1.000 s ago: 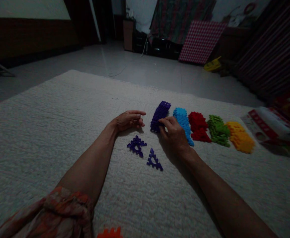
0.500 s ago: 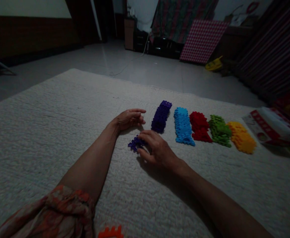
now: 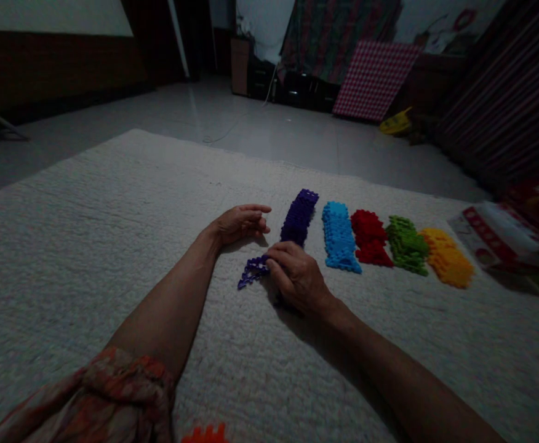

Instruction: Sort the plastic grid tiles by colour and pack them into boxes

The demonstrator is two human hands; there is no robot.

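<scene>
Between thumb and fingers, my right hand [image 3: 297,277] grips a purple interlocking plastic piece [image 3: 253,271] with toothed edges, tilted just over the mat. Part of the piece is hidden under the fingers. My left hand [image 3: 242,223] rests on its side on the mat, fingers loosely apart and holding nothing. Beyond both hands lies a row of overlapping purple pieces [image 3: 300,215]. To its right are similar rows of blue pieces [image 3: 338,237], red pieces [image 3: 370,239], green pieces [image 3: 407,245] and yellow pieces [image 3: 447,258].
An orange toothed piece [image 3: 205,434] shows at the bottom edge. At the right stands a white and red box [image 3: 486,237]. A pale quilted mat [image 3: 89,215] covers the tiled floor [image 3: 168,114]. A checked board [image 3: 375,80] leans at the back.
My right hand has closed on the purple piece and tilted it, moving slightly right. My left hand stays nearly where it was.
</scene>
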